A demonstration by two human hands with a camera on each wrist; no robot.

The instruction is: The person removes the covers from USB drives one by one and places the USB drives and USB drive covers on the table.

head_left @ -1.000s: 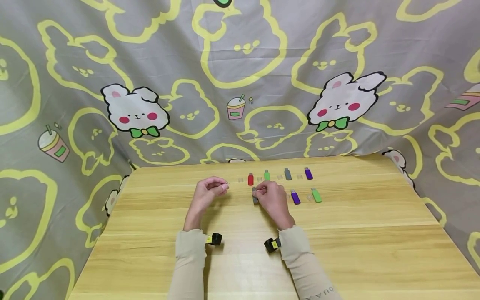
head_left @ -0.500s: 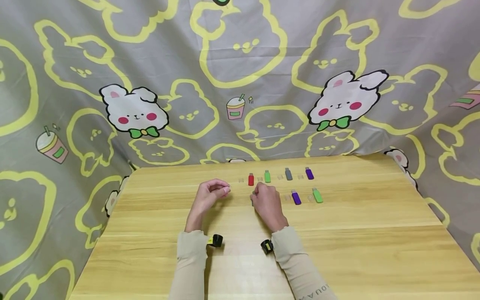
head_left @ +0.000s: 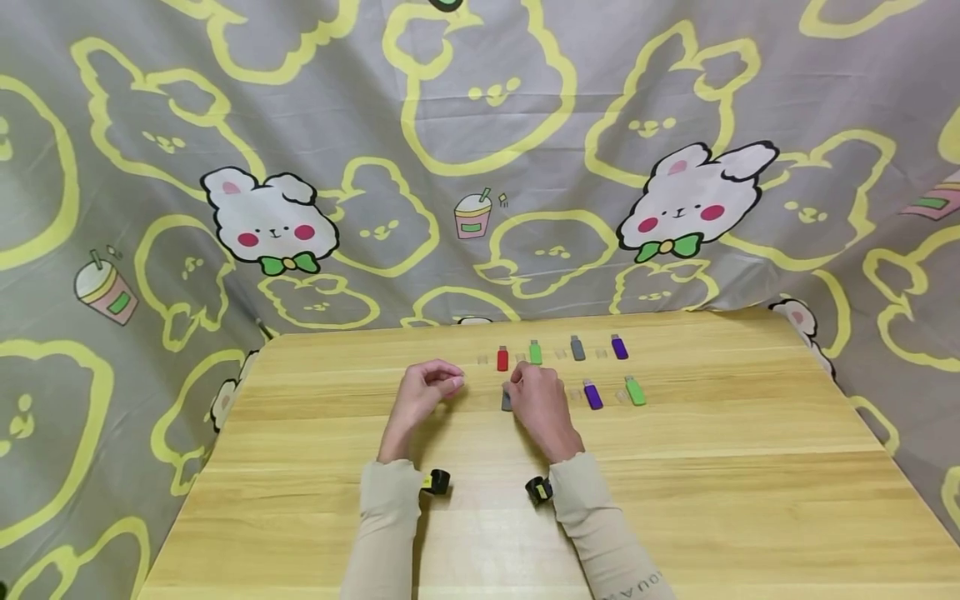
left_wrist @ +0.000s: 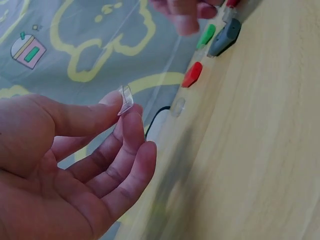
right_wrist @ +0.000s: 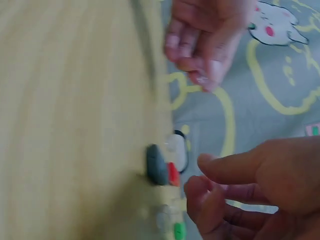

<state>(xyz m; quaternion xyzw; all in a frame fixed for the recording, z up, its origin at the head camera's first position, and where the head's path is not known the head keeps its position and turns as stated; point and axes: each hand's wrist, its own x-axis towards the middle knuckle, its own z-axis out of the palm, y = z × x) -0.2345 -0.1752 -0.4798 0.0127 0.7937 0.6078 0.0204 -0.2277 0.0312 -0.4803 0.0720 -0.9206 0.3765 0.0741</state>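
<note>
My left hand pinches a small clear plastic cap between thumb and fingertip, raised above the table. Below my right hand, a grey USB stick lies on the wood, partly covered by the fingers in the head view. In the right wrist view its dark body sits apart from the thumb and bent fingers, which show nothing between them. Close behind it lie a red USB stick and a green one. A second red piece is partly visible past the grey stick.
Farther right in the back row are a grey stick and a purple stick. In the front row lie another purple stick and a green stick. Clear caps sit beside them. A patterned curtain hangs behind the table.
My right hand shifts left over the grey stick, then slightly back right, and its fingers come away from the stick. My left hand, still pinching the cap, drifts slightly right.
</note>
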